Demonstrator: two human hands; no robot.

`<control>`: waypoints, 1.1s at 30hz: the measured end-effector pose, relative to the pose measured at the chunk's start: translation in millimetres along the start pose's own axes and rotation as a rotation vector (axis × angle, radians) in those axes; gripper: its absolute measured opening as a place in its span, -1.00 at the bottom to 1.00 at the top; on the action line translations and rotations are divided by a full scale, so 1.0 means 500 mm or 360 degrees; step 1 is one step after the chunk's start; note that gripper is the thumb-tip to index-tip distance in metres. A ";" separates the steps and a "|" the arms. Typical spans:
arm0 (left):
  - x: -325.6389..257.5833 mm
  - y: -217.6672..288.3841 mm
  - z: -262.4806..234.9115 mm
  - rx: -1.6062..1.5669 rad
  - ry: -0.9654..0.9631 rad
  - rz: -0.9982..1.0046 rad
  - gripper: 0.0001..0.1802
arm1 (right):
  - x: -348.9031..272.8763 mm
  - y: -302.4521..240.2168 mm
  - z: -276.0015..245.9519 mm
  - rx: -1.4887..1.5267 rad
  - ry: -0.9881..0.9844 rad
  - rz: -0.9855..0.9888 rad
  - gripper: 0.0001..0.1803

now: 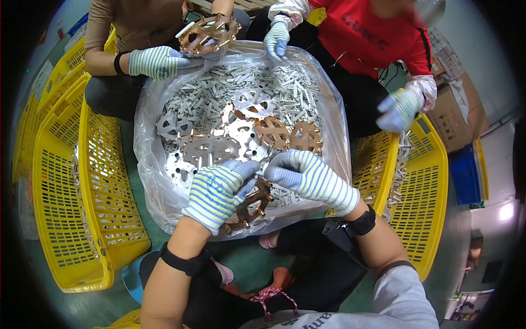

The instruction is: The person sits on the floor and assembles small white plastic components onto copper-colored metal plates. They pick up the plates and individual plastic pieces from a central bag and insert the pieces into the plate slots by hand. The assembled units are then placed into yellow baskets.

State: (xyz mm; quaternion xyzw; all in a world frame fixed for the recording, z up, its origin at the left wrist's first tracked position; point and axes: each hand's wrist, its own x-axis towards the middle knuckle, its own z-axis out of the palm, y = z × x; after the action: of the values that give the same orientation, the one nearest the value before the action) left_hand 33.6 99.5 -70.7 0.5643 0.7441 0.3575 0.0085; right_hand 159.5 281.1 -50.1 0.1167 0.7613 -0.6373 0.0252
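My left hand (222, 189), in a striped knit glove, is closed on a dark copper-coloured slotted metal piece (252, 208) with small posts on its rim. The glove hides part of that piece. Just to its right, my right hand (313, 178), gloved alike, has thumb and fingers pressed together near the piece's upper end; whatever they pinch cannot be made out. Beyond both hands, silver slotted discs (211, 149) and copper-coloured slotted discs (304, 136) lie on a heap of short pale strips (219, 82) in a container lined with clear plastic (147, 142).
Yellow perforated baskets stand at left (60, 192) and right (422, 219), with pale strips in them. Across the container, one person's gloved hand (159, 62) is by a copper-coloured disc (211, 34). Another person's gloved hands (276, 41) are at the far right. A cardboard box (455, 118) stands behind.
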 end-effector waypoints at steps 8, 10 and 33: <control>-0.010 -0.041 0.020 -0.0447 -0.0220 -0.0446 -0.70 | -0.001 -0.009 -0.009 0.0069 0.0161 -0.0009 -0.75; -0.014 -0.058 0.025 -0.0546 -0.0375 -0.0556 -0.68 | -0.001 -0.010 -0.007 0.0070 0.0243 -0.0043 -0.75; -0.007 0.010 -0.021 -0.0999 -0.0187 -0.0575 -0.54 | -0.023 -0.033 0.043 -0.0140 0.0143 -0.0169 -0.68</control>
State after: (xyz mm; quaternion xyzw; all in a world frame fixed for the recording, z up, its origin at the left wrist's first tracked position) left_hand 34.5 91.4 -61.7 0.4133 0.6841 0.5281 0.2869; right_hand 165.1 255.8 -36.2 0.1036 0.7941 -0.5977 -0.0378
